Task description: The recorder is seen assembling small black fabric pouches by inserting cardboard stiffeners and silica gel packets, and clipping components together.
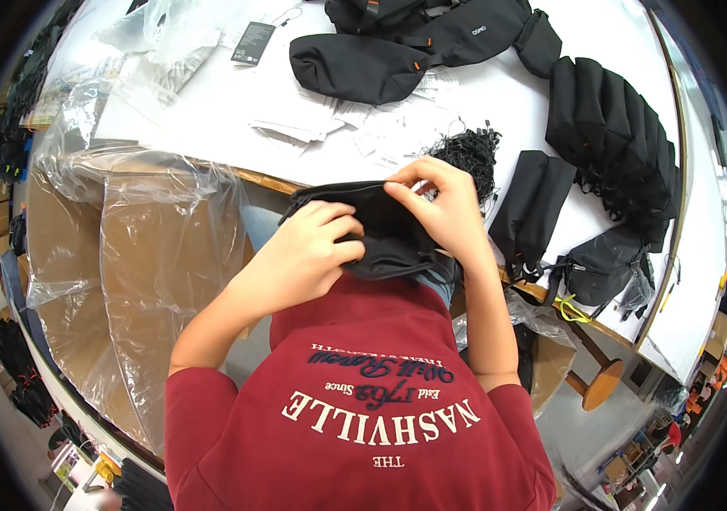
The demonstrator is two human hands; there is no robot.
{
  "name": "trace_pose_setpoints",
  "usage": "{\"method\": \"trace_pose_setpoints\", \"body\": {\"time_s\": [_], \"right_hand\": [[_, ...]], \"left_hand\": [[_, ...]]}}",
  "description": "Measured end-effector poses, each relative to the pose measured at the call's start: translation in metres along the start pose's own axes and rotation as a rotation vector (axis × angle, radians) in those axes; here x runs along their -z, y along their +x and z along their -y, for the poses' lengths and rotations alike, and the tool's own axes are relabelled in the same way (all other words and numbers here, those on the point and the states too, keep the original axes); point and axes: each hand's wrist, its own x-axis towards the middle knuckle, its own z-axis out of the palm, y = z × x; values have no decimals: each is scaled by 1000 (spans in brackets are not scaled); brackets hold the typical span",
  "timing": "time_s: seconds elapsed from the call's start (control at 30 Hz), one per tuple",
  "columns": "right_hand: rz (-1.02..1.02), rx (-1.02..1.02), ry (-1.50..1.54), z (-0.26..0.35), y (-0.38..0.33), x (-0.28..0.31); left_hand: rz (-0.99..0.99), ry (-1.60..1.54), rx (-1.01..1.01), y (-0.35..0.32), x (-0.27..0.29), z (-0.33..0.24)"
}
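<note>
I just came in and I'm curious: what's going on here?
A person is holding an open black fabric pouch just in front of the table edge. The left hand grips its left side, and the right hand pinches the rim. On the table are white paper slips, a tangled heap of black cords and a row of black bags.

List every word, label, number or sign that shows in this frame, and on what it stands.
Maroon shirt: white and dark lettering, upside down; wording not copied here.
Black bag near the top: small pale mark, not copied here.
Black tag: pale print, too small to read.
White paper slips: print too small to read.
Held black pouch: no text visible.
</note>
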Motion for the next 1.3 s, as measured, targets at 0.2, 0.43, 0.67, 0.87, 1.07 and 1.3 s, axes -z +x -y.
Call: {"method": "trace_pose_setpoints", "body": {"time_s": [0.2, 0.43, 0.67, 0.87, 1.07, 1.3], "right_hand": [[-185, 56, -518, -25, 23, -16], [-160, 77, -678, -39, 31, -15], [126, 138, -208, 28, -18, -3], [109, 87, -282, 31, -41, 8], [381, -60, -44, -7, -61, 35], [358, -38, -269, -20, -70, 10]], "left_hand": [[588, -340, 351, -19, 7, 2], [573, -538, 422, -20, -6, 27], [504, -538, 401, -19, -10, 31], [398, -364, 441, -22, 7, 19], [215, -182, 336, -28, 20, 15], [81, -42, 314, -30, 30, 22]]}}
